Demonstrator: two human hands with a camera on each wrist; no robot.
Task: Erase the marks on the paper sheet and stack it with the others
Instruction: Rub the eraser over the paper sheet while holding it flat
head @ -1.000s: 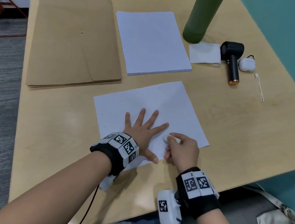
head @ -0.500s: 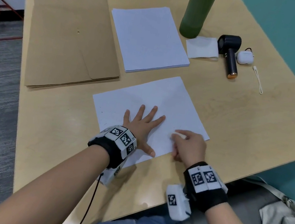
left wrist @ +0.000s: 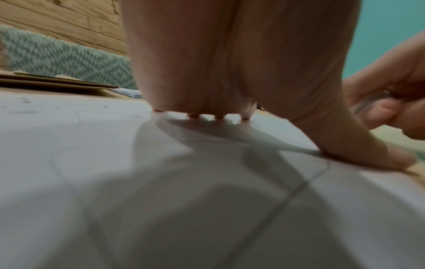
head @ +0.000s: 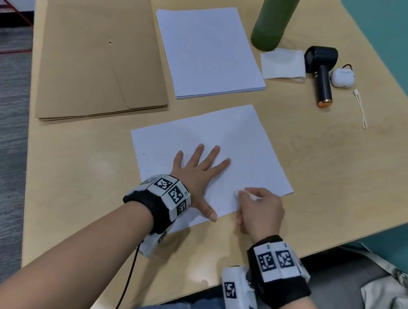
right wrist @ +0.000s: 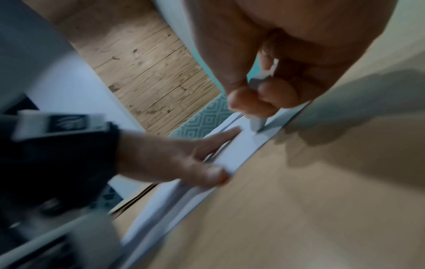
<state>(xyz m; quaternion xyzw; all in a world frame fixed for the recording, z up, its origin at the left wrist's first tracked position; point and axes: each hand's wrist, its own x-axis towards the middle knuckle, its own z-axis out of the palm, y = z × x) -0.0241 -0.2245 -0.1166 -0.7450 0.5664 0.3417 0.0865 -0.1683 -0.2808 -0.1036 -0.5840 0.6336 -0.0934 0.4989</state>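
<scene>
The sheet (head: 240, 144) lies flat on the tabletop (head: 346, 157), near its 6 o'clock edge, turned a little so one corner points toward 1 o'clock. The left hand (head: 198, 173) rests palm down on the sheet's near half, fingers (head: 199, 150) straight and fanned apart, thumb stretched toward 4 o'clock to the sheet's near edge; in the left wrist view the fingertips (left wrist: 218, 117) touch the paper. At 3 o'clock of it, the right hand (head: 259, 210) has its grip pinched on a small white eraser (head: 251, 196), and the right wrist view shows the eraser (right wrist: 257, 122) pressed tip-down on the sheet between thumb and forefinger, close by the near right edge. Small dark specks dot the sheet at 9 o'clock of the left hand and a few sit at 12 o'clock of the eraser. The stack (head: 208, 48) of white paper lies at 12 o'clock of the sheet, apart from it. Brown envelopes (head: 92, 53) lie at 9 o'clock of the stack. At 3 o'clock of the stack stand a green bottle (head: 275, 11), a folded tissue (head: 283, 63), a black handheld fan (head: 321, 71), a white earbud case (head: 343, 78) and a thin white strap (head: 359, 108).
</scene>
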